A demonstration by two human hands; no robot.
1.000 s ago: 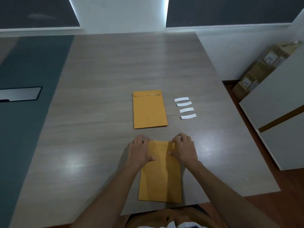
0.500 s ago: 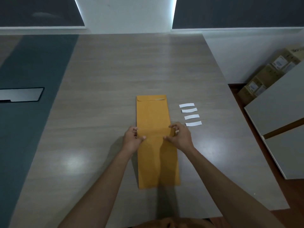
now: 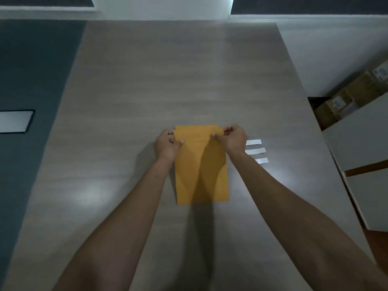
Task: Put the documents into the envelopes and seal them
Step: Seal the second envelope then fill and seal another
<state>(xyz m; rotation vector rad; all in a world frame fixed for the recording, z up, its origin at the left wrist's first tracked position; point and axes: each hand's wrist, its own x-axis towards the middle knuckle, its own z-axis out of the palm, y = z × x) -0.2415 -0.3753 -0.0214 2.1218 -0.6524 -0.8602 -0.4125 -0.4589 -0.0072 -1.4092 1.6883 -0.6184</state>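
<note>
White strips (beside envelope), right hand adjacent

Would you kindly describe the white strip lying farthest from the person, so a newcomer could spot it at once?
Start at the wood-grain table and find the orange envelope held at its top corners by both hands. Just beyond the right hand lie three visible white strips in a column. The one you want is the farthest strip, the top of the column and nearest the knuckles.
</note>
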